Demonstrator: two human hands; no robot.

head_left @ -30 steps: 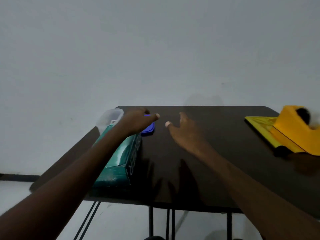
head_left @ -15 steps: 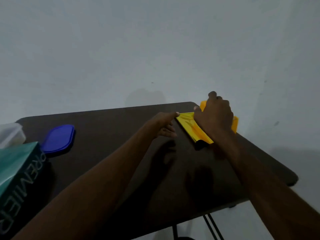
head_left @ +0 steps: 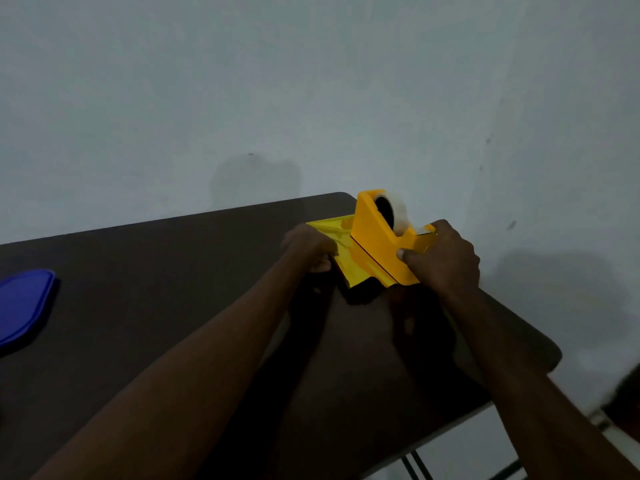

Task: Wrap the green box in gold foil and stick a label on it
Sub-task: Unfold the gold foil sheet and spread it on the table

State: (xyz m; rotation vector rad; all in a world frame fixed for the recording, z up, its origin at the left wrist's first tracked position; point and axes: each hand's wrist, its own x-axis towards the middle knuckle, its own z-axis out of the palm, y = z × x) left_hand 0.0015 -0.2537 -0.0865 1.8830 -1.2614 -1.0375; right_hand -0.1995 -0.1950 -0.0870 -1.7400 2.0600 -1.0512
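A folded sheet of gold foil [head_left: 341,247] lies near the far right corner of the dark table [head_left: 173,306]. On top of it stands a yellow tape dispenser [head_left: 381,244] with a roll of clear tape. My right hand [head_left: 443,258] grips the dispenser's near end, thumb on its side. My left hand [head_left: 308,247] pinches the foil's left edge. The green box is out of view.
A blue plastic lid [head_left: 24,306] lies at the table's left edge. A pale wall stands right behind the table. The table's rounded right corner [head_left: 550,355] drops off to the floor, with thin metal legs [head_left: 415,465] below.
The view has swung right, so the green box has left the frame. My right hand has shifted from covering the dispenser to gripping its near end; my left hand has closed on the foil edge.
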